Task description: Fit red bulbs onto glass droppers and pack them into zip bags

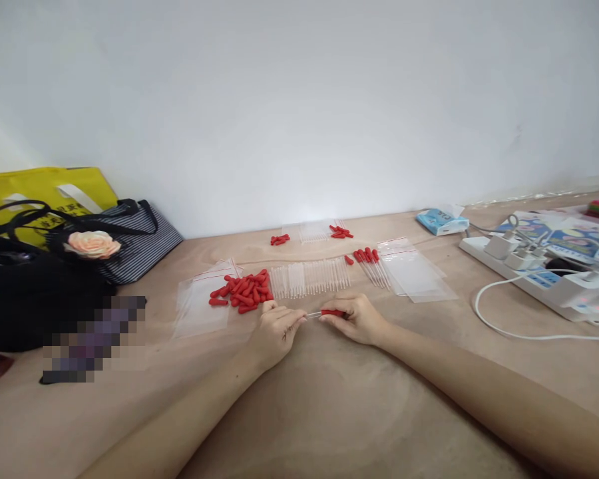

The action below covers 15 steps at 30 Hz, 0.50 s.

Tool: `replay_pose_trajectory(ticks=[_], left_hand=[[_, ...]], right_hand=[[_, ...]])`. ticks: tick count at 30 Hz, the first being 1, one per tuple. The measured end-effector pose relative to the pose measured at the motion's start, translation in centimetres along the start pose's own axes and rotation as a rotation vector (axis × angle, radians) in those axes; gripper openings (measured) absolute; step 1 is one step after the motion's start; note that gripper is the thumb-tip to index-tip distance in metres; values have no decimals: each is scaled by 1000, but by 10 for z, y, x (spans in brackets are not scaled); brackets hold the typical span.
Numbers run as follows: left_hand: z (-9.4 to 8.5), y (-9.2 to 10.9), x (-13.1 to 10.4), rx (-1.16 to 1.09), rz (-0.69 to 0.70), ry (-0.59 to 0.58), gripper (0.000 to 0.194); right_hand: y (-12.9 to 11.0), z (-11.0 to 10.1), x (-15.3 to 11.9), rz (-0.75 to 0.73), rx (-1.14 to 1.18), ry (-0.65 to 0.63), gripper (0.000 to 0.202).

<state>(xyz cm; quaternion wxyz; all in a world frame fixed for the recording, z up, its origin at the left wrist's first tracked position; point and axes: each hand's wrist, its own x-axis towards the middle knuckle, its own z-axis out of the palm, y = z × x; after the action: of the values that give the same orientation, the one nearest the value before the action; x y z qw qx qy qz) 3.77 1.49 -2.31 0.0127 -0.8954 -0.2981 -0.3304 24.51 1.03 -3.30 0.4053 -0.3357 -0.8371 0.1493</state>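
Note:
Between my two hands lies a thin glass dropper tube. My left hand pinches its left part. At the tube's right end, my right hand grips a red rubber bulb; the fingers partly hide where the two meet. Just beyond my left hand is a pile of red rubber bulbs. A row of clear glass tubes lies behind both hands. To its right are several droppers with red bulbs fitted, fanned side by side, and one loose red bulb.
Clear zip bags lie at the left, more zip bags at the right. Small red bulb groups sit near the wall. A white power strip with cables and a tissue pack are right; a striped bag stands left.

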Motion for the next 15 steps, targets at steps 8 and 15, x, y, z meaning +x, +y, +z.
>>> replay_pose_trajectory(ticks=[8, 15], left_hand=[[1, 1, 1, -19, 18, 14, 16], [-1, 0, 0, -20, 8, -18, 19]], right_hand=[[-2, -2, 4, 92, 103, 10, 22], [3, -3, 3, 98, 210, -96, 22]])
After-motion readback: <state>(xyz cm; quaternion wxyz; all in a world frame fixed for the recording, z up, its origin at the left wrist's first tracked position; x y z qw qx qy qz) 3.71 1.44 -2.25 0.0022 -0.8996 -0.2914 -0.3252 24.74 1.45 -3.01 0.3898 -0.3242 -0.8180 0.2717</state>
